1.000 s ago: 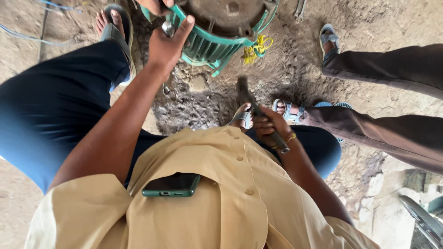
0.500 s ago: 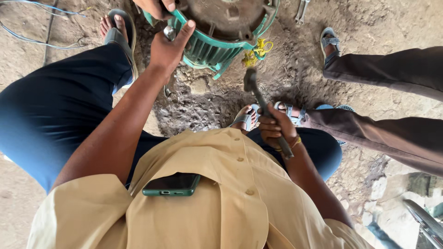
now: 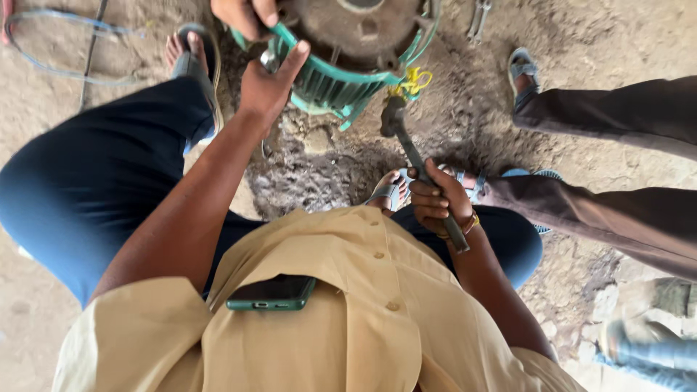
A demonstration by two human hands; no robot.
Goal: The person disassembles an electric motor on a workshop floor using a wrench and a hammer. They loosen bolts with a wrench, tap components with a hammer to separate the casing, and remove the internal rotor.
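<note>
Left hand (image 3: pixel 267 86) is reaching up toward the upper middle of the frame, fingers spread, its fingertips touching the rim of a green electric motor housing (image 3: pixel 341 72) that is lying on the dirt floor (image 3: pixel 465 109). Another person's hand (image 3: pixel 243 14) is gripping the same rim at the top edge of the frame. Just right of the motor, a small yellow tie (image 3: pixel 412 81) is sitting beside the head of a hammer (image 3: pixel 417 163). Right hand (image 3: pixel 439 199), at centre right, is curling tightly around the hammer's handle, with the head pointing up near the motor. A green phone (image 3: pixel 272 292) is sticking out of the beige shirt pocket at lower centre.
</note>
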